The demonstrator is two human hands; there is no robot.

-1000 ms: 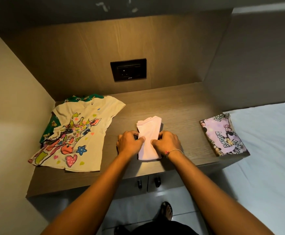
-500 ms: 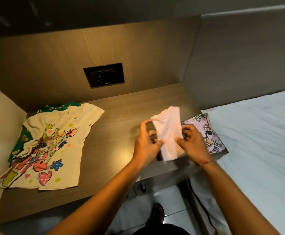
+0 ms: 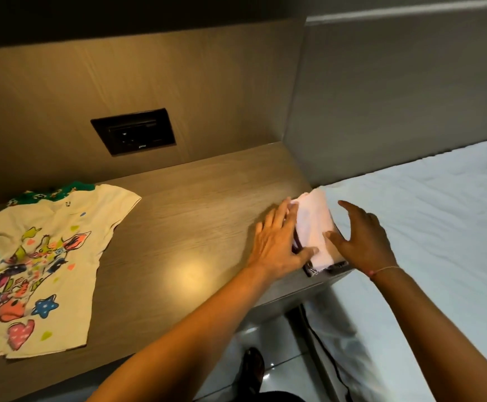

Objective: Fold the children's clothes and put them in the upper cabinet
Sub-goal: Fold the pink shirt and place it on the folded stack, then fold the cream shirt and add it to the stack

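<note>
A folded pale pink garment [image 3: 312,227] lies at the right end of the wooden desk [image 3: 196,221], on top of the folded purple printed garment [image 3: 312,269], of which only a dark edge shows. My left hand [image 3: 277,245] rests flat against the pink garment's left side, thumb touching its near end. My right hand [image 3: 361,239] is spread on its right side, thumb on the cloth. A cream T-shirt with a colourful giraffe print [image 3: 42,268] lies flat at the desk's left, over a green garment [image 3: 62,190]. The upper cabinet is out of sight.
A black wall socket panel [image 3: 133,131] sits in the wooden back wall. A bed with a pale sheet [image 3: 439,233] adjoins the desk on the right. Tiled floor and a dark shoe [image 3: 253,365] show below the desk edge.
Both hands lifted the folded pink garment from mid-desk, carried it right and laid it on the purple folded garment. Their fingers have since spread flat.
</note>
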